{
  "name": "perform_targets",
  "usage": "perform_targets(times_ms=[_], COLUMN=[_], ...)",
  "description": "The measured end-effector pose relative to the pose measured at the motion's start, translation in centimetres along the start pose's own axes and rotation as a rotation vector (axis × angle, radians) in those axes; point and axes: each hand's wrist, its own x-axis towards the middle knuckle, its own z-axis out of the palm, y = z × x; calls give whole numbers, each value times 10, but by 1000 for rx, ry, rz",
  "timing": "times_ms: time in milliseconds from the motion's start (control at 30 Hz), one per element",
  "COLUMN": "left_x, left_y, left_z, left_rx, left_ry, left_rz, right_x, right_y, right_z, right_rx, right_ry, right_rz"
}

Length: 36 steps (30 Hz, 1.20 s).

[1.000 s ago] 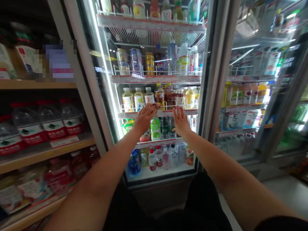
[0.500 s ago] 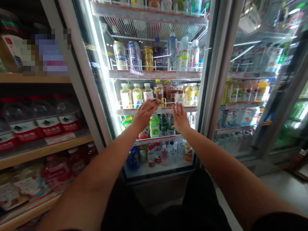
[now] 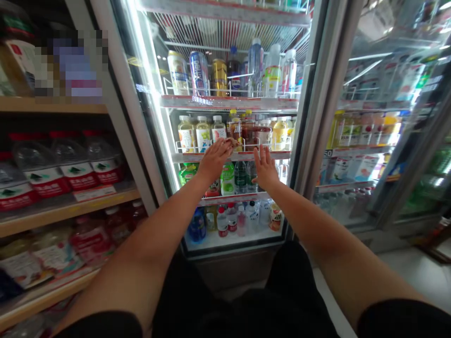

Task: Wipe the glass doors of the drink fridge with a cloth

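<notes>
My left hand (image 3: 213, 160) lies over a small crumpled brownish cloth (image 3: 231, 142), which pokes out past the fingertips. It is held up at the glass door (image 3: 234, 249) of a lit drinks cooler, in front of the middle shelf. To its right, my right hand (image 3: 266, 170) is raised with fingers spread and nothing in it, palm toward the glass; whether it touches cannot be told. Behind the hands stand white-capped bottles (image 3: 203, 134), yellow-capped tea bottles (image 3: 234, 126) and a green bottle (image 3: 227, 178).
On the left, wooden shelves (image 3: 70, 206) hold red-labelled water bottles (image 3: 75, 166). A metal door frame (image 3: 326, 94) separates this cooler from another glass-fronted one with juice bottles (image 3: 364, 131). Cans (image 3: 199, 72) line an upper shelf. Pale floor (image 3: 405, 277) shows at lower right.
The view has shifted slightly, so the cooler shelves sit a little higher in the picture. Both hands keep nearly the same place before the glass, the cloth still under my left hand.
</notes>
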Motion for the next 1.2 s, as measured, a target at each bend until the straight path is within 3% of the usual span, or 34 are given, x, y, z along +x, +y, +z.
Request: perform_targets(times_ms=[167,267,400,467,533,633,700,767,867,967,1033,1133,1200], left_x=[-25,-19,5,5,-7,-29,-32,-22,2,6,-7,-25,-24], left_y=[27,21,-3,-3,8,26,26,13,-15,-22,-11,8,7], left_z=[19,16,3,4,12,25,26,20,5,2,7,14,12], left_rx=[-46,-61,-33,-19,-27,-56,-61,-51,-36,-51,-71,-99,-109], left_ry=[-139,-156,7,67,5,-155,-190,-145,11,87,12,-163,-187], left_rz=[191,235,59,-21,48,261,317,277,91,-68,-22,176,225], right_x=[-1,-2,-2,-2,-2,-2,-3,-3,-3,-2,-2,-1,-1], right_y=[-2,-2,-1,-2,-3,-3,-2,-1,0,0,0,0,2], right_z=[-3,-4,-4,-5,-6,-6,-5,-4,-3,-2,-2,0,1], right_rx=[3,10,3,-6,-13,-18,-10,-1,-5,-9,-6,2,5], right_ry=[4,20,2,-26,-30,-26,-20,-5,13,7,6,15,19], right_rz=[-4,-19,-11,6,8,9,-1,-18,-20,-4,2,-3,-17])
